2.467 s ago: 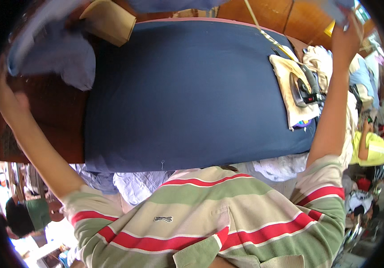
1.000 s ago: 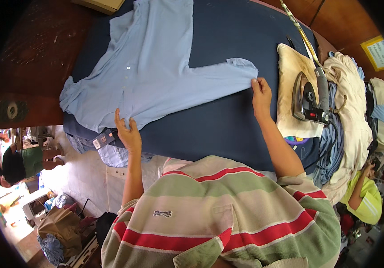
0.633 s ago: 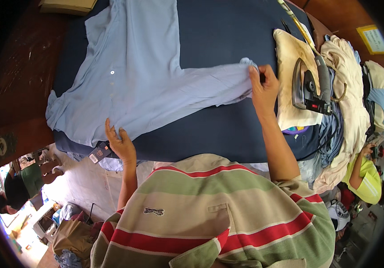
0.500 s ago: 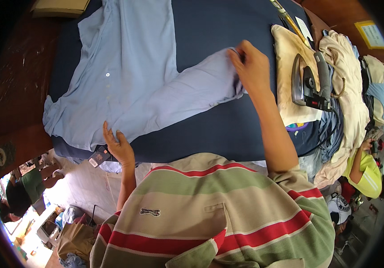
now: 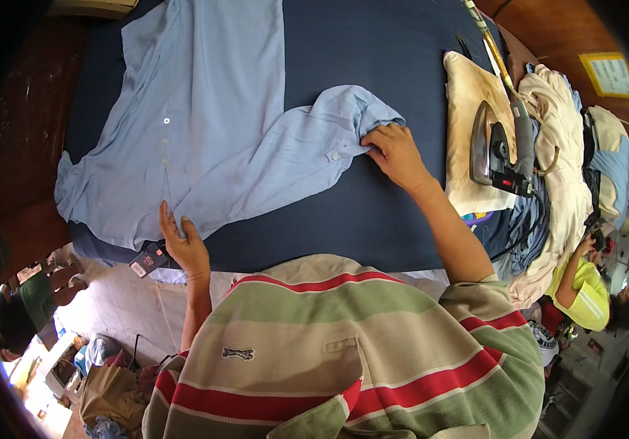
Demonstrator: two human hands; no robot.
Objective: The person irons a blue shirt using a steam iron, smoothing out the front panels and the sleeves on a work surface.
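A light blue button-front shirt [image 5: 205, 95] lies spread over a dark blue padded tabletop [image 5: 358, 44], one sleeve stretched to the right. My right hand [image 5: 396, 155] pinches the sleeve's end near its button, and the cuff fabric bunches up around the fingers. Flat on the shirt near the collar rests my left hand [image 5: 185, 245], fingers apart. A dark hang tag [image 5: 149, 260] with a white patch dangles from the collar beside that hand. The table's front edge runs just before my body.
Right of the sleeve an iron [image 5: 503, 150] stands on a scorched cream cloth pad [image 5: 457, 110], its cord trailing down. Beyond it are piled garments [image 5: 560, 168]. A person in a yellow shirt [image 5: 589, 296] is at the far right. Dark wood panelling [image 5: 21, 146] borders the left.
My right hand has come down and slightly left with the sleeve end, turning palm downward. The cuff has folded over and its button now shows. My left hand stays by the collar.
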